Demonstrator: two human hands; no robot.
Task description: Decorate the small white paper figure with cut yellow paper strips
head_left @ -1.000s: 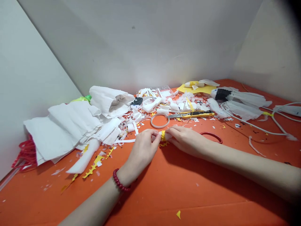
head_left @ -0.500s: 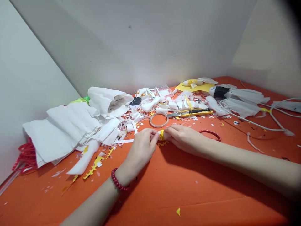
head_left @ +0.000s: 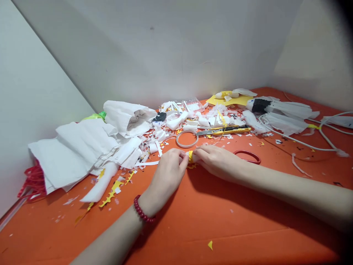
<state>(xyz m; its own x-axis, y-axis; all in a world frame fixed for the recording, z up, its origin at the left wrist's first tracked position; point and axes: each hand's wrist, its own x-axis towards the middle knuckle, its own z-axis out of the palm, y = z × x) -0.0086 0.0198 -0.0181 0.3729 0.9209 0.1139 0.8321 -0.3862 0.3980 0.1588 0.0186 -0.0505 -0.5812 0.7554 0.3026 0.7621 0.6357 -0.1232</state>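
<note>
Left hand (head_left: 168, 173) and right hand (head_left: 216, 161) both pinch a small white paper roll with a yellow band (head_left: 191, 156). Roll's long axis runs hand to hand, left-right, ends covered by fingertips, low over the orange tabletop (head_left: 209, 217).

No readable text, labels, brands or numbers anywhere: white paper pile (head_left: 82, 147), scraps, yellow utility knife (head_left: 228, 130) and orange surface (head_left: 220, 228) all show no legible markings.

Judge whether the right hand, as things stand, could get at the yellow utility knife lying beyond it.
Probably yes. The utility knife lies just beyond the right hand on the orange table, with only paper scraps between; but that hand is pinching the small yellow-banded piece with the left hand.
</note>
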